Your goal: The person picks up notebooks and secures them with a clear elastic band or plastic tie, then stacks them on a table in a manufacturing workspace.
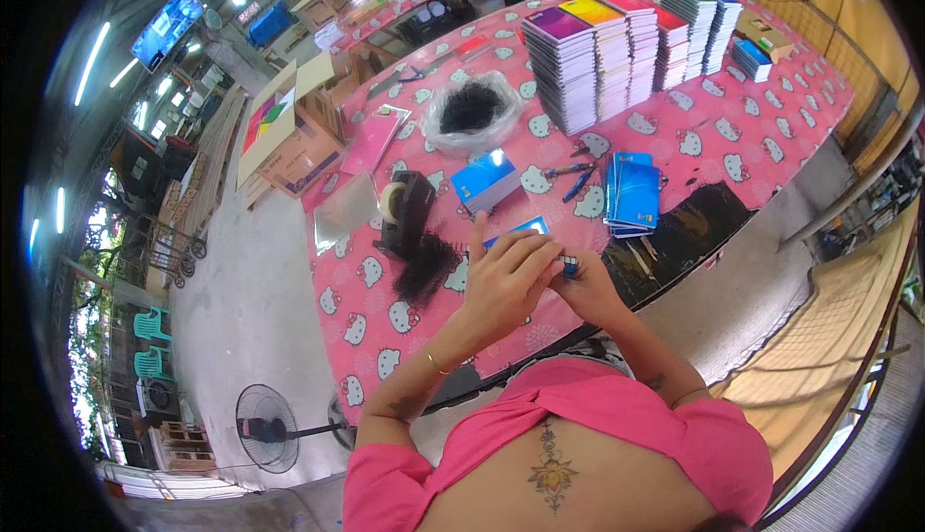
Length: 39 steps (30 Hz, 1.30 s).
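Centrally, a blue item [569,265] is held by the right hand [590,289]; the grip of the left hand [507,277] cannot be told.

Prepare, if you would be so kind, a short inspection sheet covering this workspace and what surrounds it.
Surface: table with a pink covering printed with white cat faces; black patch at the near right edge.
Work items: blue-covered rectangular notebook, partly hidden by the left hand; small blue-and-white item at the right hand, too small to identify.
Clutter: black tape dispenser, loose black coils, blue-handled metal pliers, tall multicoloured notebook stacks.
Hands: left and right together at the near side; grip partly hidden.
Cables: nothing seen on the tabletop.
Surroundings: round black fan, open brown cardboard box, green plastic chairs, all to the left.
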Available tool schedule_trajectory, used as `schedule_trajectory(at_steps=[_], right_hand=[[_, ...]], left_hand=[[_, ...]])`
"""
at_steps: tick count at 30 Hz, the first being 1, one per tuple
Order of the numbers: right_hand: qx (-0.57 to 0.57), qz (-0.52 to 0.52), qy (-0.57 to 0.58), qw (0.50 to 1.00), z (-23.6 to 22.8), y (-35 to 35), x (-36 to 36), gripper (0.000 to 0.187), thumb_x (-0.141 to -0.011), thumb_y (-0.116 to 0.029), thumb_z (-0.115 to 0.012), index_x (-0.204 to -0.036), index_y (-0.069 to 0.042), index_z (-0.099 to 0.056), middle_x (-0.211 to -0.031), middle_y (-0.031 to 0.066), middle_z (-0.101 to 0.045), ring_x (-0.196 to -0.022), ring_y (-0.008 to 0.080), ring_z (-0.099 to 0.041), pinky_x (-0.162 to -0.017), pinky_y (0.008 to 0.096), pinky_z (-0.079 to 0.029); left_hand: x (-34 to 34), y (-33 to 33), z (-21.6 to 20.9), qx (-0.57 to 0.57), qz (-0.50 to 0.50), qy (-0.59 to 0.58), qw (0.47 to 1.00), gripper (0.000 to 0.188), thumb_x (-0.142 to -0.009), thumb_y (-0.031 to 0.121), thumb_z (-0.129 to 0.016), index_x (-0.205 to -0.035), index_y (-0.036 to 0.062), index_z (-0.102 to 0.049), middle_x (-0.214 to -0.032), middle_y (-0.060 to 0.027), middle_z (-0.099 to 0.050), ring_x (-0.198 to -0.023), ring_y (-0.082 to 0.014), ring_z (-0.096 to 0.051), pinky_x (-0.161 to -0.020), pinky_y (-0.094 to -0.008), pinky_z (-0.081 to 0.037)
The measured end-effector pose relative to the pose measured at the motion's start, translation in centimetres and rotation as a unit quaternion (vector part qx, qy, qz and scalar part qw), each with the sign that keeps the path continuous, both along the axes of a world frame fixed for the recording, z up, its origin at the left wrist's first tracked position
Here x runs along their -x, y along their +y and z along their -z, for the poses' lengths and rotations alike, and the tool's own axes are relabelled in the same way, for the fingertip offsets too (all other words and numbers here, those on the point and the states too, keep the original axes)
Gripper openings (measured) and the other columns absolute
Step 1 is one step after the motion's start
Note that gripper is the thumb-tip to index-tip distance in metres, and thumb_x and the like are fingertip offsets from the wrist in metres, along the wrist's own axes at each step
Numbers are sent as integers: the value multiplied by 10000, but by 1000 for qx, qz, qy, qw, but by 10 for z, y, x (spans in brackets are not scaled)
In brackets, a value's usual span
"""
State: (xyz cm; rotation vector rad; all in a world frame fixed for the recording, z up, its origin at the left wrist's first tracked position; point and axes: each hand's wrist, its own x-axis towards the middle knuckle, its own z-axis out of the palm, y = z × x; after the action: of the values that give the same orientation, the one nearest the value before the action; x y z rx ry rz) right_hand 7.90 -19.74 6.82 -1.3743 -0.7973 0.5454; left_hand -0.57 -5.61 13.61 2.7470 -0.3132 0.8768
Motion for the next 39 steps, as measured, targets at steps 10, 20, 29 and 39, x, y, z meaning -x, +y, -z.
schedule_trajectory(at_steps=[10, 20, 29, 39], right_hand=[[28, -24, -80, 996, -10, -11, -3, 270, -888, -72, -691, -1151, -20, -658, -917, 49, -692, -842, 98, -599, -740, 299, -503], [107, -59, -47, 991, -14, -56, -55, 186, -922, -126, -682, -1040, 17, -704, -863, 11, -667, -812, 62, -599, -726, 245, -492], [117, 31, -112, 986, 7, -82, -98, 169, -898, -141, -646, -856, 19, -607, -706, 104, -620, -633, 153, -590, -616, 310, -485], [112, 290, -185, 932, 93, -89, -182, 379, -941, -292, -648, -1203, -21, -609, -1221, 176, -569, -1153, 274, -547, -990, 379, -419]], left_hand=[[7, 5, 23, 54, 27, -23, 998, 226, -806, 116, -726, -1023, 91, -671, -886, -55, -580, -797, -255, -558, -692, -393, -435], [-8, -4, 49, 88, 19, -3, 996, 193, -810, 104, -727, -991, 71, -669, -884, -76, -585, -787, -272, -553, -677, -393, -439], [-68, -49, 74, 92, 25, 10, 995, 237, -815, 80, -710, -1045, 71, -654, -900, -86, -590, -816, -283, -554, -708, -397, -443], [-144, -76, 64, 140, -120, 148, 972, 307, -871, 64, -638, -1168, 2, -592, -987, -175, -603, -838, -348, -634, -705, -422, -524]])
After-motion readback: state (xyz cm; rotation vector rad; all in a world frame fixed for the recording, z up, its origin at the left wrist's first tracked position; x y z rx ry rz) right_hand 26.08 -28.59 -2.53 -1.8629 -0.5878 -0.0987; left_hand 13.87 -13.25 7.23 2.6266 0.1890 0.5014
